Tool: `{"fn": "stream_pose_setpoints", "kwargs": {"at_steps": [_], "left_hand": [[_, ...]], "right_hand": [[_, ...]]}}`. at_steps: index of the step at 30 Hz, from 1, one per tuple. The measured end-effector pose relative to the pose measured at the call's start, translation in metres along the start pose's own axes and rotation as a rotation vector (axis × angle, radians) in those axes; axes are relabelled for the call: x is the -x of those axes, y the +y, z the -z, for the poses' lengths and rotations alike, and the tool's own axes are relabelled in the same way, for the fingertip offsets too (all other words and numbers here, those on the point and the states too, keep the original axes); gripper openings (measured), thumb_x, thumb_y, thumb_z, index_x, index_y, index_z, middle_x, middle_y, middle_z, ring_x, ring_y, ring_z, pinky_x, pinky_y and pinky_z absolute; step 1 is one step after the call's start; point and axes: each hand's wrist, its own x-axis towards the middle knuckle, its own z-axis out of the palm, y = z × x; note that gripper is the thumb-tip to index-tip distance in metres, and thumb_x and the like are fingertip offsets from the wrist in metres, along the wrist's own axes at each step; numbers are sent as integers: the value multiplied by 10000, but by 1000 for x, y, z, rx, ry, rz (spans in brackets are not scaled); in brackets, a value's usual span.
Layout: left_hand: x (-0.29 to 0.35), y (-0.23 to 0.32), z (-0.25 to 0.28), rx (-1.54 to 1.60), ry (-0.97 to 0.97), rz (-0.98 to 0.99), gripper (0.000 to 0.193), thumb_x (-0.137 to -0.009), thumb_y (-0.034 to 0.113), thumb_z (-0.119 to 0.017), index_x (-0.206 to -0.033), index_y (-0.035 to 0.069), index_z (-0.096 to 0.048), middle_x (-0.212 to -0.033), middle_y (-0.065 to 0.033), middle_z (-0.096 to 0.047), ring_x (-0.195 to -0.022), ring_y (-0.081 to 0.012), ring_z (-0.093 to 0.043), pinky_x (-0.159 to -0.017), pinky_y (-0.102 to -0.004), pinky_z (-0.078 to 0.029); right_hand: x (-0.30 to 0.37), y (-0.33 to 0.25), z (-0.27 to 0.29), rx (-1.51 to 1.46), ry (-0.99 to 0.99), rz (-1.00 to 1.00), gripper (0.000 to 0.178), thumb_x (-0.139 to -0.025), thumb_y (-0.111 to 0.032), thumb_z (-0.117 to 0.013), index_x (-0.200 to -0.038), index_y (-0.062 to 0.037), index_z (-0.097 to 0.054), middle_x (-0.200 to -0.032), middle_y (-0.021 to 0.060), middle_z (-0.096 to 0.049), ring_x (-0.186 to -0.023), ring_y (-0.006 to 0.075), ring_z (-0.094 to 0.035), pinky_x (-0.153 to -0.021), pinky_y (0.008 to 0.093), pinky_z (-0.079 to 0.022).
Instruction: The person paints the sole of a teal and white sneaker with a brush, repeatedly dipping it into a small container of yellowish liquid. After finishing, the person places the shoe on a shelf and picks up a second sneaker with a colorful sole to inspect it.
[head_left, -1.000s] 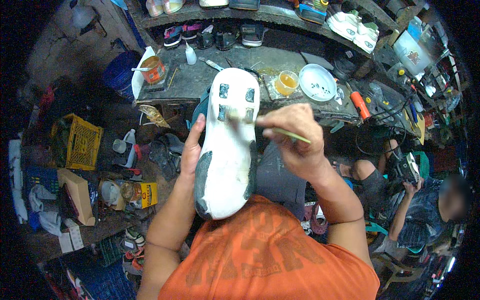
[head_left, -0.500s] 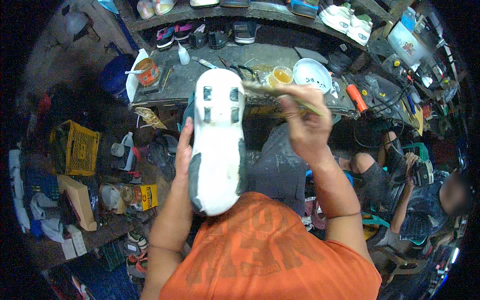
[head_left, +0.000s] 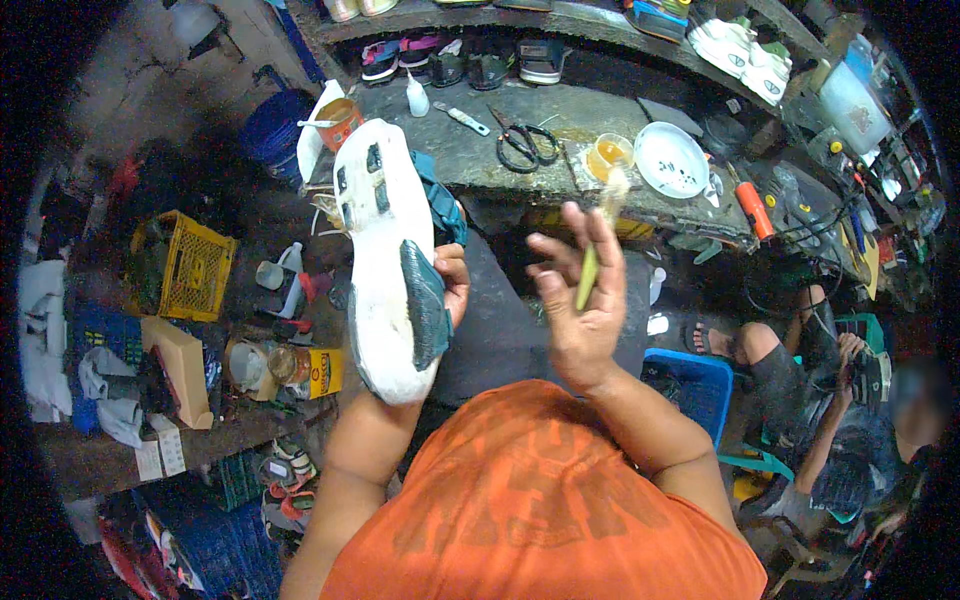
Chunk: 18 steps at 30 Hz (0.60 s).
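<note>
My left hand point(head_left: 454, 283) is closed round the edge of a sandal point(head_left: 385, 290), its white sole turned toward me and its dark teal straps off to the right. In my right hand point(head_left: 578, 325) is a brush point(head_left: 588, 272) with a yellow-green handle, held loosely among the fingers. The blurred bristles point up, just below a clear cup point(head_left: 609, 155) of amber liquid on the bench. A gap separates the brush from the sandal. Scissors point(head_left: 525, 148) with black handles lie left of the cup, and a white plate point(head_left: 670, 160) is on its right.
The workbench point(head_left: 455, 150) also carries a white squeeze bottle point(head_left: 416, 95), an orange tub point(head_left: 338, 122) and an orange cylinder point(head_left: 754, 210). Shoes line the shelf point(head_left: 440, 28) behind. A yellow crate point(head_left: 183, 265) stands left. At right sits another person point(head_left: 850, 430) holding a shoe.
My left hand has tilted the sandal and turned it, so its side and straps show more. My right hand has drawn lower, and the brush now points up toward the cup instead of at the sole.
</note>
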Motion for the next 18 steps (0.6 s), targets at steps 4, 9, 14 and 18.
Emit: {"fn": "stream_pose_setpoints", "kwargs": {"at_steps": [4, 9, 14, 18], "left_hand": [[12, -6, -19, 48, -11, 97, 579, -868, 204, -721, -1342, -5, -462, -1058, -150, -569, -926, -206, -543, -796, -321, -497], [28, 10, -31, -367, -101, -25, 579, -989, 355, -582, -1464, 61, -429, -1389, -148, -553, -1233, -256, -566, -1048, -414, -482], [22, 45, -8, -524, -174, -133, 725, -982, 585, -493, -1510, 102, -375, -1413, -117, -545, -1136, -263, -627, -940, -418, -550], [18, 68, 7, -715, 38, -256, 886, -899, 780, -402, -1540, 170, -347, -1476, -80, -482, -1257, -295, -527, -1039, -455, -469]], "right_hand": [[-6, -4, -13, -14, -165, 41, 616, -993, -16, -549, -1545, -47, -278, -1466, 184, -487, -1109, 231, -650, -987, 352, -502], [-76, -14, 65, 607, 74, 134, 371, -1065, -237, -494, -1324, 6, -599, -820, 82, -701, -763, 158, -670, -761, 324, -565], [-147, 15, 141, 710, 156, -14, 344, -1030, -278, -567, -1160, 15, -692, -878, 55, -708, -753, 111, -657, -670, 265, -552], [-167, 39, 157, 1020, 72, 134, 256, -958, -218, -666, -1080, -1, -725, -912, 108, -738, -750, 150, -681, -690, 312, -544]]}}
